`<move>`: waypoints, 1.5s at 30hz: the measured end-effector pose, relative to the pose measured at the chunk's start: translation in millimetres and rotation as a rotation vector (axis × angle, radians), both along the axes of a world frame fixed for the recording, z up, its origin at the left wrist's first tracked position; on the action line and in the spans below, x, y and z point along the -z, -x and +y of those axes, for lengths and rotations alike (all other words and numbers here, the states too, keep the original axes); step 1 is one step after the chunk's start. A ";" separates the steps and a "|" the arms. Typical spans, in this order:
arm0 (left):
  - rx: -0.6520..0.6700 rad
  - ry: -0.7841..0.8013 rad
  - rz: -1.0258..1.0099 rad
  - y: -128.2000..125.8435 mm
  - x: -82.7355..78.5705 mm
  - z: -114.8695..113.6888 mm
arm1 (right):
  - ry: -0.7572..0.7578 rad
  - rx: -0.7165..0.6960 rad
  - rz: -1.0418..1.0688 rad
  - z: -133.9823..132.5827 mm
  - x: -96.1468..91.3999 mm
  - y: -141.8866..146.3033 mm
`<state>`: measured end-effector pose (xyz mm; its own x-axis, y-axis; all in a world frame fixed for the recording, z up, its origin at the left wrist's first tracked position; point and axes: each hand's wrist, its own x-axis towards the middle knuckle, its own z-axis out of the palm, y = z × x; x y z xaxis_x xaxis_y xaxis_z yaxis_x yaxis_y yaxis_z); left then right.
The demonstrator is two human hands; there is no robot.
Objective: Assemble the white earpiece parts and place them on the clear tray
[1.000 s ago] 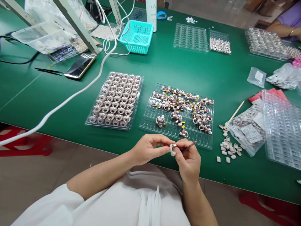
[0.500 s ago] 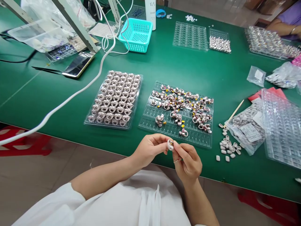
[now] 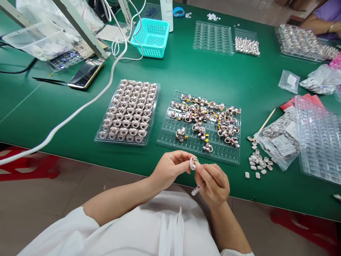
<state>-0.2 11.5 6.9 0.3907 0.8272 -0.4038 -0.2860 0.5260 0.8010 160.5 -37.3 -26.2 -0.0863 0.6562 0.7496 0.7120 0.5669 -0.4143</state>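
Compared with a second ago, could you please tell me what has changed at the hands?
The right hand has turned; the dark stick jutting rightward from it no longer shows, and a whitish rod now pokes out below, leftward. The left hand still pinches the small pale part.

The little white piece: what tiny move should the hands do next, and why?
Maybe a gentle push with the right hand, the left hand holding steady: the left pinches the white piece, and the right fingertips seem at its yellow bit, a white stick poking out below.
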 end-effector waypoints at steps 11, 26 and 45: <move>0.025 0.008 0.035 -0.1 -2.1 -2.2 | -0.011 0.005 0.026 -2.4 -4.7 2.8; 0.224 -0.058 0.226 -22.6 4.5 10.4 | 0.323 0.310 0.025 -50.1 -17.6 -103.5; 0.172 -0.036 0.162 -19.0 2.3 15.8 | 0.608 0.653 -0.265 -30.3 -2.9 -161.7</move>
<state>18.8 27.3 4.7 0.4599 0.7692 -0.4436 -0.0610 0.5258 0.8484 322.2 -67.6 -23.4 0.3192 0.9084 0.2700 0.9273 -0.2406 -0.2867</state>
